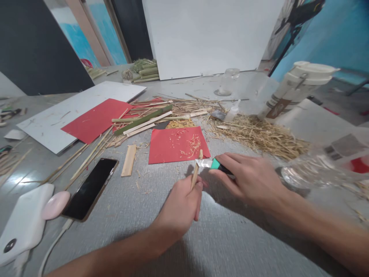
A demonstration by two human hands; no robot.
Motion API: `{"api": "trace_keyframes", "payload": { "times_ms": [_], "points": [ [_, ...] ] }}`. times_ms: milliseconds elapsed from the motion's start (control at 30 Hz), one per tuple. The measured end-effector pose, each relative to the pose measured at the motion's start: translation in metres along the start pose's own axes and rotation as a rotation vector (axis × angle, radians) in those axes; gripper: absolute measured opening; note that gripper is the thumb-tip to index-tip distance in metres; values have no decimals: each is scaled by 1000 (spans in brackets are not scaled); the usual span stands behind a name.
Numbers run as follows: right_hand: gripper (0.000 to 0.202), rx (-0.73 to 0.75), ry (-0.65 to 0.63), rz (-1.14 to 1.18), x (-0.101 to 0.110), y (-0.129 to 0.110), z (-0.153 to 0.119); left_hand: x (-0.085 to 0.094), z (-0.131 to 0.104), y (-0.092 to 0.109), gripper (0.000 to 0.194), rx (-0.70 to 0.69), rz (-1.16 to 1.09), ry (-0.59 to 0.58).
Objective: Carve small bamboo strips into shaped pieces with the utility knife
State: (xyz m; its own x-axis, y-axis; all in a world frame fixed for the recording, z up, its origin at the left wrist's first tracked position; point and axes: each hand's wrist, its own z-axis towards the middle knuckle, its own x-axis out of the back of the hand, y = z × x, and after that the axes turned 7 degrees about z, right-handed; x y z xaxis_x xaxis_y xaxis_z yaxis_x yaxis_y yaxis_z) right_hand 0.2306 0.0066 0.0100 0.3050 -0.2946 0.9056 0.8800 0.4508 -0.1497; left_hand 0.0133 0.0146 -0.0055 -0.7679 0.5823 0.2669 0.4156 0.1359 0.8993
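My left hand [181,206] is closed around a thin wooden stick [195,176] that points away from me. In my right hand [248,175] is a utility knife [215,164] with a green and black handle, its blade touching or very near the upper part of the stick. Just beyond both hands lies a red sheet [173,146] with curled shavings [194,143] on it. A flat pale wood piece [128,161] rests to the left of the sheet.
A phone [90,188], a white power bank [24,221] and a cable lie at the left. Bamboo strips [144,120] and a straw pile [262,134] are farther back. On the right are a plastic bottle [314,169] and a white tumbler [296,90].
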Motion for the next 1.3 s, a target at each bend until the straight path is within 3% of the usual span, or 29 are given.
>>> {"api": "trace_keyframes", "payload": {
  "times_ms": [333, 533, 700, 800, 900, 1067, 1167, 1300],
  "points": [
    [42, 112, 172, -110, -1, -3, -1, 0, 0, -8, 31, -45, -97, -18],
    [40, 185, 57, 99, 0, 0, -2, 4, 0, -3, 42, -18, -92, -29],
    [42, 77, -1, 219, 5, 3, -3, 3, -1, 0, 23, -20, -104, -47],
    [48, 15, -35, 209, 4, 6, -4, 4, -2, 0, 28, 17, -65, -86],
    [51, -80, -118, 178, 0, 7, -3, 14, -3, 5, 34, 25, 113, -89],
    [50, -200, -319, 175, -1, 1, -1, 37, 0, 14, 42, -52, 743, -9],
    [44, -231, -351, 212, 1, -5, -3, 41, 2, 14, 50, -55, 1063, 16],
    [28, -203, -366, 363, -1, -8, -11, 38, 3, 13, 51, -37, 1230, 18]
  ]
}}
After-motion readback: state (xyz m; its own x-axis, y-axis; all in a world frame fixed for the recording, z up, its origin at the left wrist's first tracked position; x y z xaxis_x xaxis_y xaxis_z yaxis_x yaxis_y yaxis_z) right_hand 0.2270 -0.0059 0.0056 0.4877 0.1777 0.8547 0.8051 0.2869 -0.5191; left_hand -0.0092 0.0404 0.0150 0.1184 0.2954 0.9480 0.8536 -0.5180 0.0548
